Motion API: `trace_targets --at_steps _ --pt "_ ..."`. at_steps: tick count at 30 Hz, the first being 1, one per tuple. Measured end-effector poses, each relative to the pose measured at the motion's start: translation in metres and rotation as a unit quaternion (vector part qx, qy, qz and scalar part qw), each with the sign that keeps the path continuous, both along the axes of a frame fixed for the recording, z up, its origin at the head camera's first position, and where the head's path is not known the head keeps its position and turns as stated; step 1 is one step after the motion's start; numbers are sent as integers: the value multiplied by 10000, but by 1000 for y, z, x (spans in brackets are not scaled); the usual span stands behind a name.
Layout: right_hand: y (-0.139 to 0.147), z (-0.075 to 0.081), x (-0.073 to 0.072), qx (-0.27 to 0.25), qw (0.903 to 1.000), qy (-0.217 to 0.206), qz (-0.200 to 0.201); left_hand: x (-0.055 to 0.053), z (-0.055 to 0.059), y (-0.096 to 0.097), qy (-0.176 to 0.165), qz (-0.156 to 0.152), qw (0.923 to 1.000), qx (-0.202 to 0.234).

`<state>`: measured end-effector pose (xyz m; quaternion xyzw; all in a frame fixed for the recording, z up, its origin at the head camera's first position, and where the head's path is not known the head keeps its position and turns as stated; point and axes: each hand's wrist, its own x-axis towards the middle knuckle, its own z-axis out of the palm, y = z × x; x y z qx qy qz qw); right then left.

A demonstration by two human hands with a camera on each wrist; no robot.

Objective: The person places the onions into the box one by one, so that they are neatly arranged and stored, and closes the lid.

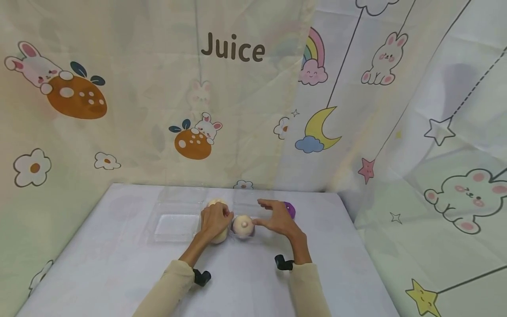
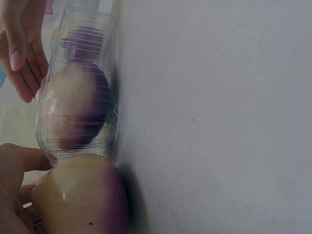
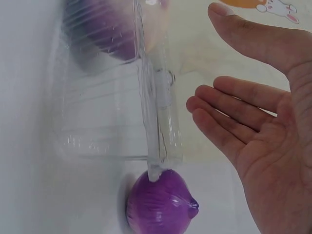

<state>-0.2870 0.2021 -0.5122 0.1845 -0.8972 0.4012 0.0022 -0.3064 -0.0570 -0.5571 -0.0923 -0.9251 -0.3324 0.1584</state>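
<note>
In the head view my left hand (image 1: 215, 219) is above a cream turnip-like bulb (image 1: 219, 237), fingers curled towards the near box's rim. The left wrist view shows its thumb at that rim, so it seems to pinch the clear plastic box (image 3: 105, 141); the contact is partly hidden. The bulb has a purple lower side and stands outside the box. Inside the box sits a second cream-and-purple bulb (image 1: 243, 225) with a nub on top. My right hand (image 1: 278, 216) is beside it, thumb and fingers spread, holding nothing. A purple onion-like bulb (image 3: 160, 202) lies beyond the box.
Another clear plastic tray (image 1: 177, 225) lies left of my left hand. Another cream shape (image 1: 217, 201) shows just behind that hand. A white cloth covers the table (image 1: 237, 277), and printed curtains (image 1: 245, 92) hang along its back and right sides.
</note>
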Motion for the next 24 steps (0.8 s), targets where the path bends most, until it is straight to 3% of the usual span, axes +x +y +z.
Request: trace_targets --at_steps 7,14,17,19,22,24 --pt "11 1 1 -4 9997 71 -217 1 -1 0 29 -21 10000 -3" --pt "26 1 -1 -12 9985 468 -277 2 -2 0 149 -94 9997 162" --pt "33 0 -2 17 9980 563 -299 -6 -15 -2 457 -163 9984 287" --pt "37 0 -3 45 9977 592 -320 -7 -16 -2 551 -177 9978 336" --pt "43 1 -5 -13 9979 548 -351 -7 -15 -2 463 -188 9984 282" --pt "47 2 -7 -13 9978 538 -396 -3 -6 0 234 -137 9993 245"
